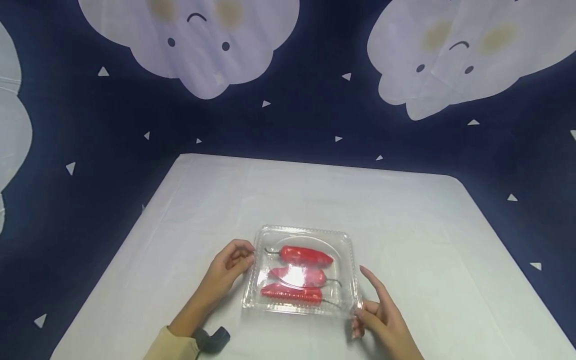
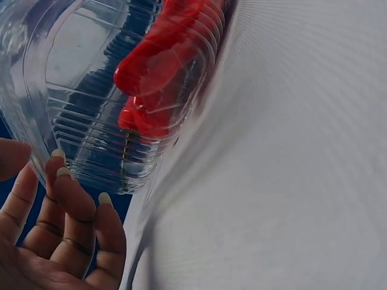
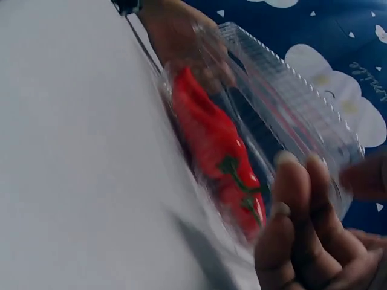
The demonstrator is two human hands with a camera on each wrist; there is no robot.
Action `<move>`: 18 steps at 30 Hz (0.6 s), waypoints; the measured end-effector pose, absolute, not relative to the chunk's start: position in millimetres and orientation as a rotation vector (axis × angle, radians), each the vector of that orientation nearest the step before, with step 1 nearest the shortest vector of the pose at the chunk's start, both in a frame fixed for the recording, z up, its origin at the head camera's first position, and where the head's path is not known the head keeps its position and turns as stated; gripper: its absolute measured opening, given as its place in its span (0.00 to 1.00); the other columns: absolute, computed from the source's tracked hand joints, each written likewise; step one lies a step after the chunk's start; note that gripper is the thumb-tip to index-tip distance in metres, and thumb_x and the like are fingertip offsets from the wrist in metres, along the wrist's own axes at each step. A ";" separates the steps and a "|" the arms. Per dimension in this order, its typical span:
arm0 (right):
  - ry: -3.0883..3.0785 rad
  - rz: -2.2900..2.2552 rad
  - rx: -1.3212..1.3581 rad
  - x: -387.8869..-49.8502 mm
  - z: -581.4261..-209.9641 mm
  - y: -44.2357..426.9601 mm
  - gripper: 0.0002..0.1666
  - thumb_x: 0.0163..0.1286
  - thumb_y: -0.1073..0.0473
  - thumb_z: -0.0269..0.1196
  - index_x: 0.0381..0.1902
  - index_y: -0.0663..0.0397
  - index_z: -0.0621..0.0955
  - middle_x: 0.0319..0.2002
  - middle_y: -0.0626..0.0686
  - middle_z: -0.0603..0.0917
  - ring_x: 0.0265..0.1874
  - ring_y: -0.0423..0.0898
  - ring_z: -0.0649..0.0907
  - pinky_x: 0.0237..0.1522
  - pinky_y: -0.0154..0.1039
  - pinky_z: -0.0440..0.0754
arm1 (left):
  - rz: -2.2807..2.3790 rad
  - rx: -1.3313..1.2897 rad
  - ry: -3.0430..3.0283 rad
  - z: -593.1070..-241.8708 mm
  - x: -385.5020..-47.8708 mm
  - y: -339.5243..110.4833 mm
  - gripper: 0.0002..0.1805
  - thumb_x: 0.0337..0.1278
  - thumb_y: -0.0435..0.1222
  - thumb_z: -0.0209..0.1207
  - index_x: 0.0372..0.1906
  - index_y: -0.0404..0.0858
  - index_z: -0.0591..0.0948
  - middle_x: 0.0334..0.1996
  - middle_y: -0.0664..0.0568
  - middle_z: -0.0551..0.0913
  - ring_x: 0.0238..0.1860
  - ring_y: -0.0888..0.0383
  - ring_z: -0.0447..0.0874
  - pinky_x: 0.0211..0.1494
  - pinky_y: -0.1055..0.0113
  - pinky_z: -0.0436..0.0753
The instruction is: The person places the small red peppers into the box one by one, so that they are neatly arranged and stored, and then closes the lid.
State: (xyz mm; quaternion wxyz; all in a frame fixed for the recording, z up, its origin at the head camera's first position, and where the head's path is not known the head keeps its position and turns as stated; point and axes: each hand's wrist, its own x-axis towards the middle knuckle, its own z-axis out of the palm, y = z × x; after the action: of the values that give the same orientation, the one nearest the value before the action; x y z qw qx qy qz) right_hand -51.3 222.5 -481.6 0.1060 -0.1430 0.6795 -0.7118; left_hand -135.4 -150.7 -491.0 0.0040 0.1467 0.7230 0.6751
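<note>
A clear plastic clamshell container [image 1: 310, 231] sits on the white table, its ribbed lid down over the base. Inside lie three red chili peppers [image 1: 307, 256] with thin stems, roughly side by side. My left hand [image 1: 226, 270] pinches the container's left edge between thumb and fingers; the left wrist view shows its fingertips [image 2: 75, 193] against the clear rim. At the near right corner, my right hand [image 1: 382, 322] pinches the rim with its thumb and curled fingers, while the index finger points outward along the side. Green stems [image 3: 239, 175] show through the plastic in the right wrist view.
The white-covered table [image 1: 315, 195] extends around the container on all sides. Behind it hangs a dark blue cloth [image 1: 297, 120] printed with pale clouds and small triangles. A dark strap with a bulky piece [image 1: 212, 341] is on my left wrist.
</note>
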 end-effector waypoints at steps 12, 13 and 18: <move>2.115 -2.207 -0.273 -42.7 -488.7 208.5 0.40 0.79 0.70 0.52 0.82 0.52 0.49 0.26 0.53 0.82 0.24 0.43 0.84 0.28 0.44 0.87 | 1.856 0.495 2.425 -479.7 -92.1 -157.6 0.29 0.74 0.34 0.58 0.74 0.42 0.64 0.29 0.53 0.86 0.24 0.57 0.81 0.30 0.65 0.82; 2.113 -2.220 -0.280 -42.1 -489.3 208.4 0.40 0.79 0.71 0.52 0.82 0.53 0.50 0.26 0.53 0.83 0.24 0.43 0.84 0.28 0.44 0.87 | 1.869 0.538 2.424 -479.2 -86.7 -157.5 0.30 0.74 0.33 0.58 0.75 0.42 0.64 0.28 0.53 0.85 0.23 0.57 0.81 0.29 0.64 0.82; 2.115 -2.315 -0.334 -40.3 -490.4 209.0 0.39 0.77 0.75 0.52 0.80 0.60 0.51 0.26 0.54 0.82 0.24 0.43 0.83 0.26 0.41 0.86 | 1.913 0.580 2.402 -477.2 -66.0 -152.8 0.32 0.72 0.30 0.58 0.76 0.44 0.63 0.26 0.53 0.84 0.19 0.58 0.79 0.31 0.64 0.82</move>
State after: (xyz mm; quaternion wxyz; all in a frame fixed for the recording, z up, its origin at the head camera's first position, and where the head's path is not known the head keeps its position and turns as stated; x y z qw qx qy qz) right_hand -40.3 209.0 -490.4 -0.0057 -0.1058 0.6707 -0.7341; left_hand -66.0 -152.8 -477.2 0.0083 0.1857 0.7686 0.6121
